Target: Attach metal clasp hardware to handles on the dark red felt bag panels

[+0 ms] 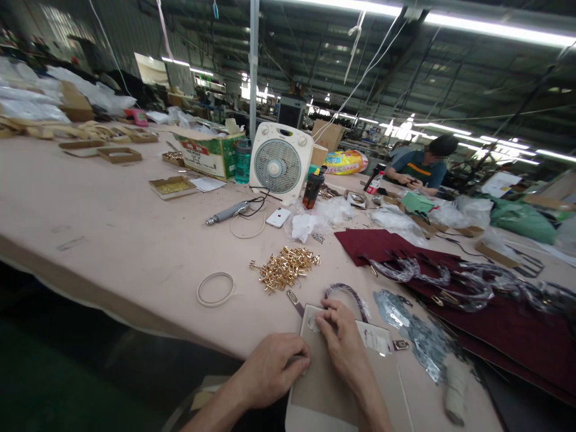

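1. Beige panel (324, 384) lies flat at the near edge of the table (112, 228) in the head view, and both our hands are on it.
2. Our left hand (270, 369) is curled narrow, with thumb and fingers pinched on the panel's left edge.
3. Our right hand (344, 339) rests on the panel's upper part, fingers bent close together. Its tips are on a scrap of clear film (315, 324) at the top corner; we cannot tell whether it grips the film or only presses it.
4. A wrapped strap (348, 294) arches just beyond the right hand, at the panel's far edge. Gold fittings (285, 268) are heaped near it, with a white ring (216, 289) to their left.
5. We judge the work goes best with the left hand pinning the panel flat while the right makes small, low moves, so the film neither tears nor creases the surface.
6. Farther off we see a fan (281, 163), maroon cloth (360, 246), and a person (420, 165) working at the table's far right.
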`<action>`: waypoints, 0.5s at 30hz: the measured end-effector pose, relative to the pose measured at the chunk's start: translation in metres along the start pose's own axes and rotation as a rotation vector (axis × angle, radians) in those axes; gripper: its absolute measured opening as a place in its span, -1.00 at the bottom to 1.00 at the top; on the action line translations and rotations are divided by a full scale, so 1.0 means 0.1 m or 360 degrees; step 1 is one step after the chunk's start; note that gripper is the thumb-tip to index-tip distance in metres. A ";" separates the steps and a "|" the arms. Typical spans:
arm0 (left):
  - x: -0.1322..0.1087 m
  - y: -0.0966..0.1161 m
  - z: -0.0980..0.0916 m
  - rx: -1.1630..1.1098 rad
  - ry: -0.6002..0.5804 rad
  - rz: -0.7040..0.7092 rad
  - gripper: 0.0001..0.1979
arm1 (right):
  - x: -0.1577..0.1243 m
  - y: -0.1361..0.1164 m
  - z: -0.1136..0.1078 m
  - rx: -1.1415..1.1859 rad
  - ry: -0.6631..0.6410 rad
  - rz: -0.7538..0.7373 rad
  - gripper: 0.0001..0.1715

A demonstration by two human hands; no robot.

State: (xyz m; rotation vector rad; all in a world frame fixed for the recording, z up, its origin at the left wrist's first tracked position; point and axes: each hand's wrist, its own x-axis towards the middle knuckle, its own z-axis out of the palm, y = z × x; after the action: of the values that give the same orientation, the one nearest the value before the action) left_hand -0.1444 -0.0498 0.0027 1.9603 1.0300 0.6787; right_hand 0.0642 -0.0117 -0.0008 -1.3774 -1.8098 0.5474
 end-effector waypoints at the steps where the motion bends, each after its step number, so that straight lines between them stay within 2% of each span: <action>1: 0.00 0.00 0.00 0.0001 0.0002 -0.0003 -0.91 | 0.00 -0.01 0.01 -0.0023 0.0010 -0.0010 -0.78; 9: 0.00 0.03 0.00 0.0006 -0.0002 -0.0006 -0.90 | -0.03 0.04 0.04 -0.0186 0.0045 -0.0147 -0.87; 13: 0.00 0.01 0.01 0.0027 0.0010 -0.0003 -0.90 | -0.03 0.10 0.07 -0.0273 0.0121 -0.0106 -0.55; 15: -0.01 0.00 0.02 0.0041 0.0020 0.0003 -0.90 | -0.02 0.11 0.10 -0.0337 0.0148 -0.0084 -0.61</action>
State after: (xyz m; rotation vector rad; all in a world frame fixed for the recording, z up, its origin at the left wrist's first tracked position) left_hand -0.1436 -0.0514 0.0017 1.9814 1.0493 0.6823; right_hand 0.0633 -0.0086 -0.0155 -1.4647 -1.8640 0.2650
